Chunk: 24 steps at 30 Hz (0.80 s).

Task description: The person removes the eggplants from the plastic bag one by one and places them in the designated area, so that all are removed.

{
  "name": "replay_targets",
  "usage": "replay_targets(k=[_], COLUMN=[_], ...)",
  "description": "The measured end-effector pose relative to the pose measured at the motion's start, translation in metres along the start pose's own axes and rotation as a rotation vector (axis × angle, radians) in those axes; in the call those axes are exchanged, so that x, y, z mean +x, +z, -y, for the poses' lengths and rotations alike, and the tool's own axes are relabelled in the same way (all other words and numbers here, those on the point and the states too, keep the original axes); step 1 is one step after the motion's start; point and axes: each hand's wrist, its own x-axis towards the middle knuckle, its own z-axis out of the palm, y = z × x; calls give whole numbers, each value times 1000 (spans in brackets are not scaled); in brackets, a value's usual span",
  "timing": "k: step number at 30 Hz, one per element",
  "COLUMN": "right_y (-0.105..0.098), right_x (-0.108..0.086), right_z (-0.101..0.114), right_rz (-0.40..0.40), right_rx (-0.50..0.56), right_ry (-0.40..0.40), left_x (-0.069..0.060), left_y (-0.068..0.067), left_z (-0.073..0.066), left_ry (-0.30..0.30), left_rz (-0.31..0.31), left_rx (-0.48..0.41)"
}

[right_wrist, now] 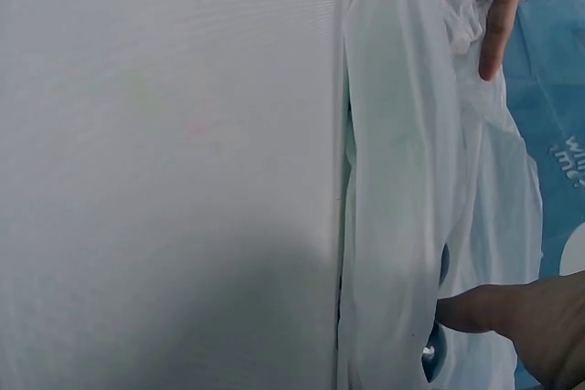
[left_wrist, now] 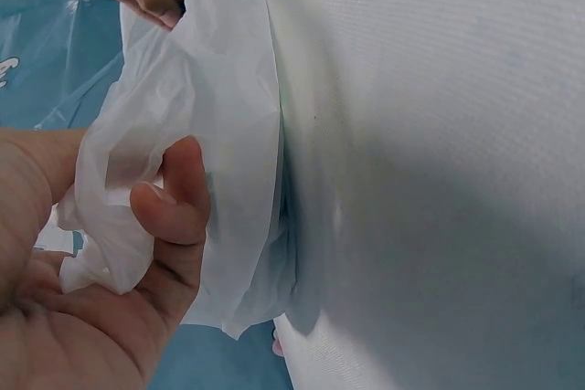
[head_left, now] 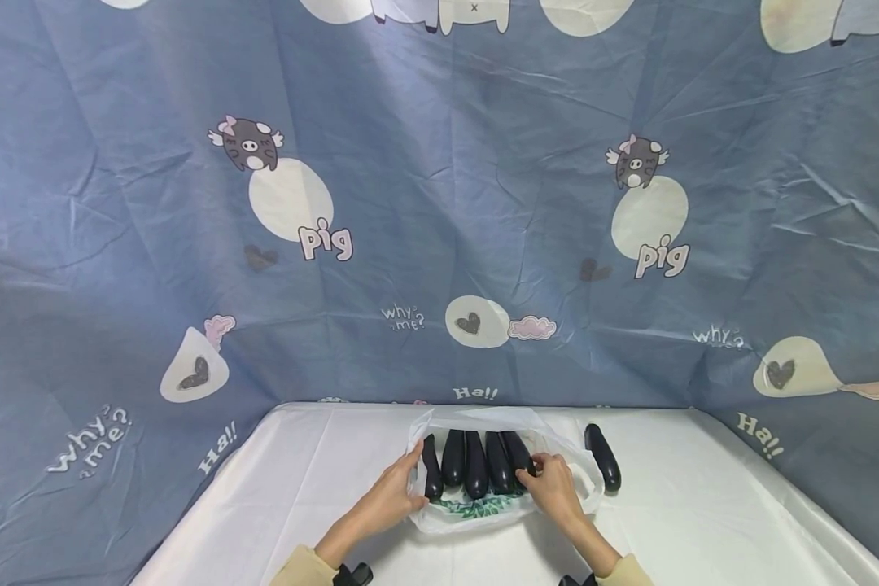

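A white plastic bag (head_left: 476,521) lies on its side with its mouth spread, several dark eggplants (head_left: 476,464) side by side inside it. My left hand (head_left: 391,496) holds the bag's left edge; in the left wrist view the fingers of that hand (left_wrist: 110,271) curl round the crumpled plastic (left_wrist: 119,235). Inside the bag's right part, my right hand (head_left: 554,488) grips the lower end of the rightmost eggplant inside (head_left: 516,449). In the right wrist view, the thumb of my right hand (right_wrist: 521,317) touches a dark eggplant (right_wrist: 433,358), mostly hidden by the bag (right_wrist: 393,152).
One more eggplant (head_left: 603,457) lies outside the bag, just to its right, on the white-covered table (head_left: 703,505). Behind the table hangs a blue cloth (head_left: 410,203) with printed pigs and words.
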Motion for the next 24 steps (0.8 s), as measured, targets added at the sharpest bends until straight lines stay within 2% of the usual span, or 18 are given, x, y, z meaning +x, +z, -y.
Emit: replay_targets(k=[13, 24], right_y=[4, 4], right_x=[1, 1], right_z=[-5, -5], right_rz=[12, 3], right_rx=[-35, -32], right_ry=[-1, -11], left_x=[0, 0], left_y=[0, 0], left_z=[0, 0], left_ry=[-9, -7], left_rz=[29, 26], left_rx=[-3, 3])
